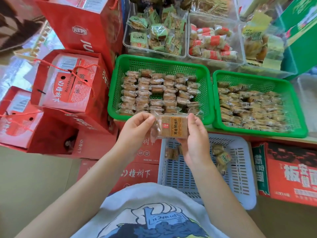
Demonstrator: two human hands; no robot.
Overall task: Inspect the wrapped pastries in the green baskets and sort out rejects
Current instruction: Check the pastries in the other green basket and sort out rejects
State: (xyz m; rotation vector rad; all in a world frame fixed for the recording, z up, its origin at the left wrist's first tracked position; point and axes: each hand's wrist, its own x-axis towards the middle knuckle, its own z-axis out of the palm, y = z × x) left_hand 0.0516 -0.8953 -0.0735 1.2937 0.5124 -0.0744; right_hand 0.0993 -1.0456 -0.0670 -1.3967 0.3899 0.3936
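Note:
I hold one wrapped pastry up in front of me, a brown slab in clear film with an orange label. My left hand pinches its left end and my right hand grips its right side. Just beyond it stands the left green basket with several wrapped pastries in neat rows. The right green basket holds several more in a looser heap. Below my hands sits a pale lilac basket with a few wrapped pastries in it.
Red gift boxes with rope handles are stacked at the left. Clear bins of other wrapped snacks stand behind the green baskets. A red carton sits at the lower right, and a green box at the upper right.

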